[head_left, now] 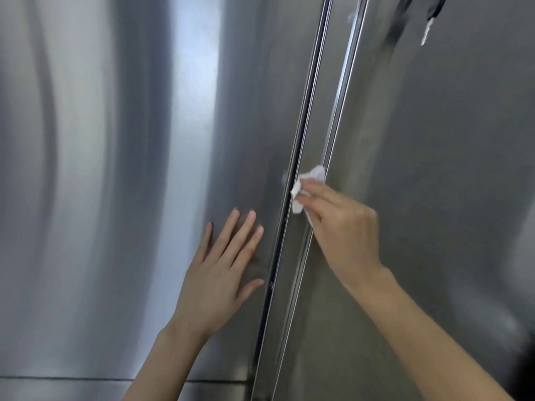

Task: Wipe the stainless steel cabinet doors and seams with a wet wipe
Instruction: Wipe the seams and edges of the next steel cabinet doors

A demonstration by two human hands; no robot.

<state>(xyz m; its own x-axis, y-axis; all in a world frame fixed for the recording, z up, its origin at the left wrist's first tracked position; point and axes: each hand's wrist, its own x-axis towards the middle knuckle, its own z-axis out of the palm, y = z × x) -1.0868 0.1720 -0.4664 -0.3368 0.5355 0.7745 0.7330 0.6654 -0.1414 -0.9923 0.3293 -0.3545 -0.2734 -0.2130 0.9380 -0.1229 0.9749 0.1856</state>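
Observation:
Two brushed stainless steel cabinet doors fill the view: the left door (pixel 115 169) and the right door (pixel 434 169). Between them runs a dark vertical seam (pixel 301 134) with a narrow steel strip beside it. My right hand (pixel 344 227) holds a crumpled white wet wipe (pixel 311 179) and presses it against the strip right next to the seam, at mid height. My left hand (pixel 223 270) lies flat on the left door with straight, spread fingers, just left of the seam and lower than the wipe.
A key (pixel 426 33) hangs from a dark lock at the top of the right door. A horizontal seam (pixel 86 379) crosses the bottom of the left door, with another panel below it.

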